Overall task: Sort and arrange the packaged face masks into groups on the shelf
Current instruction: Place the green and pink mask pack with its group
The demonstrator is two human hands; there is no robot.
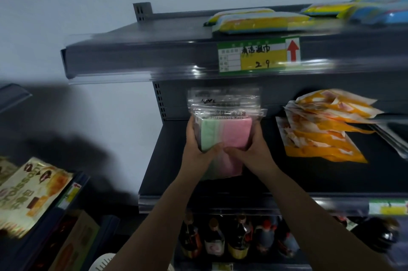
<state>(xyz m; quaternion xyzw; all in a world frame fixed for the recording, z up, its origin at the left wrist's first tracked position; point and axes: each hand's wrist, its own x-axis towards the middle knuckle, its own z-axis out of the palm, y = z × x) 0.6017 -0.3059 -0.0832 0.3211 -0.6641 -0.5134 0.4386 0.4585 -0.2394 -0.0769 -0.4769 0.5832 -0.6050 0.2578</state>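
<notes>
A stack of clear mask packs [225, 129] with green and pink masks inside stands upright at the left end of the dark middle shelf [309, 178]. My left hand [198, 149] grips the stack's left side and my right hand [249, 151] grips its right side, thumbs meeting on the front. A loose heap of orange-and-white mask packets [322, 129] lies fanned out on the same shelf to the right, apart from the stack.
The upper shelf [176, 34] holds yellow and blue packs [260, 21] and carries a green-yellow price tag [258, 54]. Dark bottles [238, 239] stand on the shelf below. A snack bag [31, 193] lies on a neighbouring shelf at left, next to a white wall.
</notes>
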